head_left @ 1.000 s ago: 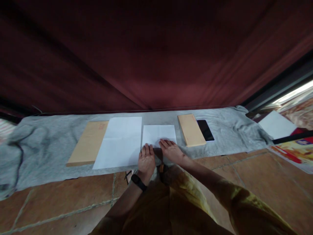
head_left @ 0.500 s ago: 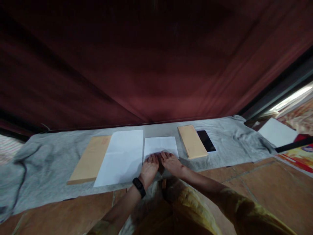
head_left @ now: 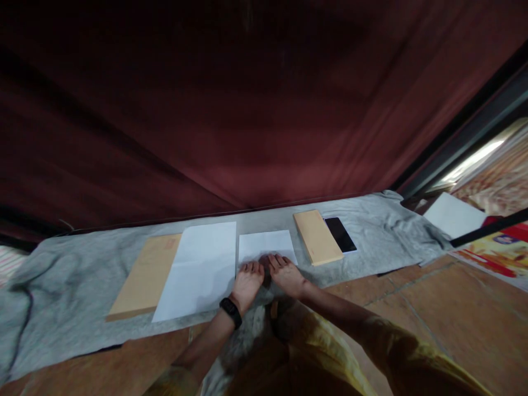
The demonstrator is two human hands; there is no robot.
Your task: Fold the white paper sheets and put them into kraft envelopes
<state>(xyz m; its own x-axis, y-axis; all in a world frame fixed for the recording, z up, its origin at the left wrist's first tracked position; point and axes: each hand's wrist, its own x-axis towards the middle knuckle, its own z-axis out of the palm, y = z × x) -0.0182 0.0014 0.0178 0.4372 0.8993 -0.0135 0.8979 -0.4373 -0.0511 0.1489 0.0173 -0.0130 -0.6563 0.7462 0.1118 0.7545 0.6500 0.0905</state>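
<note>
A small white sheet of paper [head_left: 266,242], perhaps folded, lies on the grey cloth in front of me. My left hand [head_left: 248,283], with a black band on its wrist, has its fingers together and bent over the near-left part of this paper. Close beside it, my right hand [head_left: 286,276] rests bent fingers on the near edge, a dark shadow between the two. Both thumbs are hidden, and so is part of the paper's near edge. Left of it lies a larger white sheet [head_left: 202,269], overlapping a stack of large brown envelopes [head_left: 142,278].
Smaller brown envelopes [head_left: 317,236] lie in a stack to the right, with a dark-screened phone [head_left: 340,234] against them. The grey cloth [head_left: 388,236] covers a tiled floor [head_left: 462,308]. A dark red fabric wall [head_left: 247,137] rises behind. Printed packaging [head_left: 499,250] is at far right.
The whole view has shifted slightly, so the items sit a little further left. Both hands stay at the small paper's near edge, their fingers almost unchanged.
</note>
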